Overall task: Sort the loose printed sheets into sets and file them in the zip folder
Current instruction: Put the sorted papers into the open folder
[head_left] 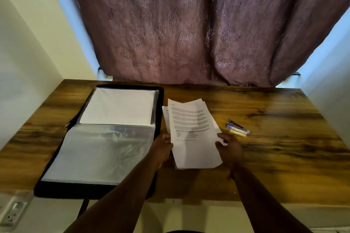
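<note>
A fanned stack of loose printed sheets (191, 128) lies in the middle of the wooden table. My left hand (162, 149) grips the stack's left edge and my right hand (230, 149) grips its right edge, thumb on top of the paper. To the left, the black zip folder (98, 138) lies open flat. Its far half holds white sheets (117, 107) in a clear pocket. Its near half shows shiny clear plastic sleeves (102, 155).
A small blue and white stapler (237, 129) lies on the table (284, 128) to the right of the sheets. A patterned purple curtain (189, 30) hangs behind the table. A wall socket (13, 212) sits low at the left.
</note>
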Tool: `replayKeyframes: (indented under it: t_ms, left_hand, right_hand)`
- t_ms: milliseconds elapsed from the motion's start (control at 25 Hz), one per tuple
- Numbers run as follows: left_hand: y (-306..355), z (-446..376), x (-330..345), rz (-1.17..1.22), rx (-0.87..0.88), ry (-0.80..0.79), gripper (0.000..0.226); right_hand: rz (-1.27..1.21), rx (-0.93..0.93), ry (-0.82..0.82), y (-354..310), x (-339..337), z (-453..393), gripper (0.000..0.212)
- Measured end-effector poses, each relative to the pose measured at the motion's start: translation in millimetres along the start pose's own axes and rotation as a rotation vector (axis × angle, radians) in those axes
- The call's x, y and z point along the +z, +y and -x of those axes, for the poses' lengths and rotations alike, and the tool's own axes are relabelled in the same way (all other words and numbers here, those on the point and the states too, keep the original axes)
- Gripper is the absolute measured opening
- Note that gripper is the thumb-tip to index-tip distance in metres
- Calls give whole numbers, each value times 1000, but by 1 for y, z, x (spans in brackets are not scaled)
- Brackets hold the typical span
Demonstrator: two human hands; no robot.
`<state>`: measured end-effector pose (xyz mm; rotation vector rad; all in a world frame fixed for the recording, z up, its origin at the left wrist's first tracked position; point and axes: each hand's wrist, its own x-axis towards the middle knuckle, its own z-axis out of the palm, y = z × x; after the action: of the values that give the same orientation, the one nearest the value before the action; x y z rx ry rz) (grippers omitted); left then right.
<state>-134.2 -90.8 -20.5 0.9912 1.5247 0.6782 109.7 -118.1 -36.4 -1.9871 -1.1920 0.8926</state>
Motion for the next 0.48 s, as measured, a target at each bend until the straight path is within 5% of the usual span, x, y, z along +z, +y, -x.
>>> replayKeyframes:
  t_ms: [120,200,480]
  left_hand:
    - [2,-8,-21,166,47,57,30]
    - [4,-8,-35,264,53,62,35]
    - [-2,1,-62,293,49,-52,28]
  right_hand:
    - [-785,149,-124,-35,-3,23,35]
    - [-1057,121,-278,-60,-2,36,35]
    - [-757,155,-193,-77,57,49,41]
